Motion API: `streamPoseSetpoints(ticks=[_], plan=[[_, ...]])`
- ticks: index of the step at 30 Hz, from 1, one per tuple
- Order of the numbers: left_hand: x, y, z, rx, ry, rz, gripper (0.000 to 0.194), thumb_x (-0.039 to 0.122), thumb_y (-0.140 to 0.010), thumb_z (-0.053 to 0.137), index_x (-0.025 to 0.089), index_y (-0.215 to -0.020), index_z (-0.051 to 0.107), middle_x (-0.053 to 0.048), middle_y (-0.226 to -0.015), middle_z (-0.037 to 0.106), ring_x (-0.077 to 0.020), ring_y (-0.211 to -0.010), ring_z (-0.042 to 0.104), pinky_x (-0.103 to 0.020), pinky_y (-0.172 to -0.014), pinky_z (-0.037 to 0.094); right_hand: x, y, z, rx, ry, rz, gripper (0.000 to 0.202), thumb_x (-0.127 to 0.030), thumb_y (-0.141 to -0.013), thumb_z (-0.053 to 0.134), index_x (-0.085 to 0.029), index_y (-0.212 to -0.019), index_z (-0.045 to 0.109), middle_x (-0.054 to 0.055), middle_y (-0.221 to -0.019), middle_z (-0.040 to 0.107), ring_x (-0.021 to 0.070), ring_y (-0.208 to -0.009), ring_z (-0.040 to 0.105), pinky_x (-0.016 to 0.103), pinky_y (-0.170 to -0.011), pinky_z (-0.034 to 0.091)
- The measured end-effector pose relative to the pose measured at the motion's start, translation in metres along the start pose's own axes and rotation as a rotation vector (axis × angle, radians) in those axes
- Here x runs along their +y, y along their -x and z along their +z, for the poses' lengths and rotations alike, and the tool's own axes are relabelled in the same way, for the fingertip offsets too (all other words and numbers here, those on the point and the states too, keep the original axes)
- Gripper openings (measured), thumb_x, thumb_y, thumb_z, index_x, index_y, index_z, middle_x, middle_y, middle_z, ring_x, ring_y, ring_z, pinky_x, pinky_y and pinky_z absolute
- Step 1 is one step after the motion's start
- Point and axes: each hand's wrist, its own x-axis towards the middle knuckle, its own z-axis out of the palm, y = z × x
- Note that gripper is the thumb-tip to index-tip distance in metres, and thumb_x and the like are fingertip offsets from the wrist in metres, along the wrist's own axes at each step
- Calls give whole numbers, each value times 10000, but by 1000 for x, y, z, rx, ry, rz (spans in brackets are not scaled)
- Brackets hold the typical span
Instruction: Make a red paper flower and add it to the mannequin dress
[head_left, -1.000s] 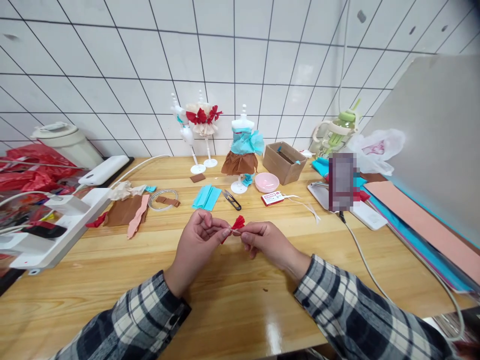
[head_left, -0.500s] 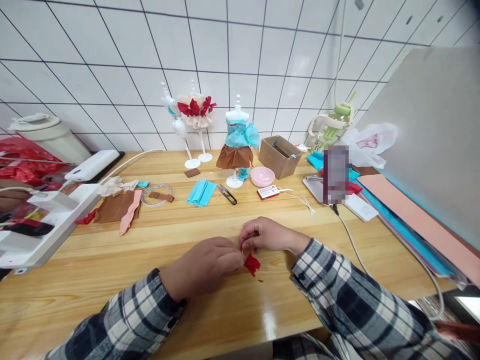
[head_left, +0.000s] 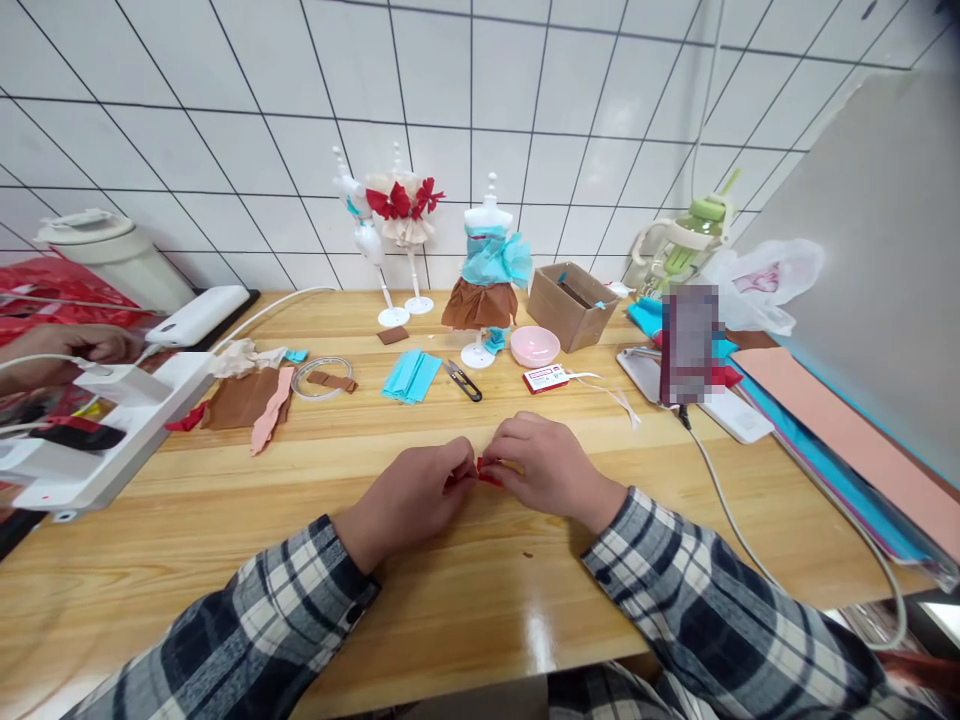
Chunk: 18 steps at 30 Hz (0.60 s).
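Low over the front of the table (head_left: 450, 620), my two hands meet almost fingertip to fingertip. A small piece of red crepe paper (head_left: 491, 474) is pinched between the thumb and fingers of my right hand (head_left: 551, 465), mostly covered by them. My left hand (head_left: 420, 495) is closed in a pinch right at the paper's left edge; what its fingertips hold is hidden. Beyond the hands lie black thread snips (head_left: 465, 382) and folded blue crepe paper (head_left: 412, 376). A mini dress form (head_left: 489, 218) wears a blue top and brown skirt.
At the back stand another dress form with red bows (head_left: 405, 203), a pink bowl (head_left: 535, 346) and a cardboard box (head_left: 571, 308). A phone (head_left: 688, 345) leans at right, its cable (head_left: 720, 510) trailing forward. At left sit a power strip (head_left: 135, 440) and another person's hand (head_left: 82, 343).
The red paper has gone from hanging below my fingertips to being held up in my right hand. Both hands have turned and shifted slightly away from me. The other person's hand shows more.
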Motion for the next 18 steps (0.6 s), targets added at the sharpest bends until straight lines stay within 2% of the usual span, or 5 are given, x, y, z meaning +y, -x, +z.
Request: streamPoseSetpoints(ticks=[6, 11, 14, 18], plan=[[1, 0, 1, 120, 85, -84, 81, 235, -819, 515, 223, -759, 461, 26, -692, 618, -150, -601, 562, -248, -554, 349, -9, 1, -1, 53, 167, -96, 223, -318, -908, 477, -206, -837, 657, 26, -808, 619, 155, -760, 463, 291, -663, 324], [1, -3, 1, 311, 320, -166, 221, 221, -777, 576, 223, -715, 363, 29, -710, 645, -152, -656, 611, -260, -602, 413, -14, 4, 4, 118, 179, 3, 234, -334, -910, 477, -206, -813, 648, 19, -797, 624, 143, -740, 497, 282, -621, 327], [0, -8, 0, 403, 647, -239, 333, 208, -735, 637, 228, -720, 306, 29, -710, 661, -150, -677, 642, -255, -618, 452, -17, 4, 10, 183, 59, 92, 224, -338, -918, 475, -227, -883, 667, 10, -825, 642, 120, -744, 546, 255, -622, 359], [-1, -11, -1, 426, 1086, -238, 414, 185, -715, 682, 228, -734, 271, 46, -693, 673, -97, -590, 601, -210, -571, 438, -19, -1, 16, 290, -324, 246, 165, -305, -874, 554, -226, -896, 697, 16, -860, 663, 98, -740, 587, 213, -641, 423]])
